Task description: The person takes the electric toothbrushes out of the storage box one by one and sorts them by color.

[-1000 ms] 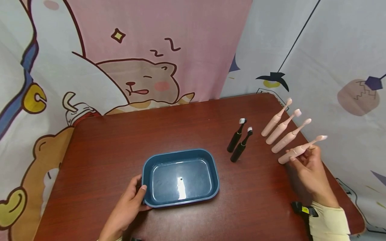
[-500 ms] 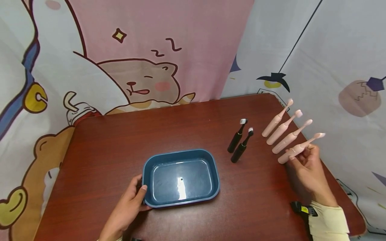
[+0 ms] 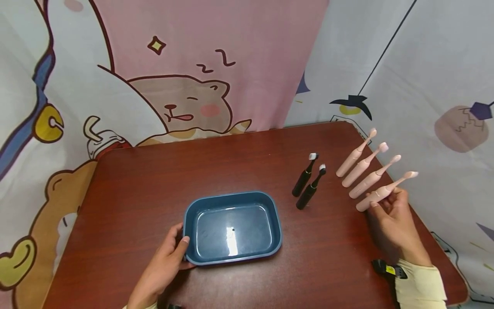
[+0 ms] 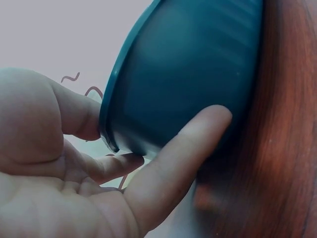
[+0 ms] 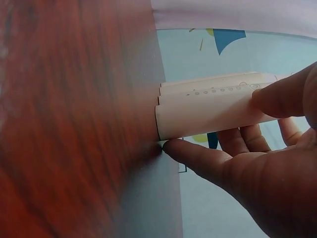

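A blue rectangular plastic bin (image 3: 232, 210) sits on the table in the head view. My left hand (image 3: 162, 262) grips its left end, the thumb at the rim and other fingers against the outer wall (image 4: 183, 74). At the table's right side, my right hand (image 3: 397, 219) pinches a pink electric toothbrush (image 3: 376, 196) between thumb and fingers. The brush stands upright, its base at the tabletop in the right wrist view, where the handle (image 5: 213, 116) partly covers others behind it. Several matching pink toothbrushes (image 3: 364, 183) stand in a row beyond it.
Two black electric toothbrushes (image 3: 308, 195) stand upright between the bin and the pink row. The brown wooden table (image 3: 173, 171) meets a cartoon-printed cloth (image 3: 266, 64) at the back and right.
The head of the held pink toothbrush shifted slightly left, then hardly moved. Both hands keep their holds, and the bin stays in place. The head view drifts slightly.
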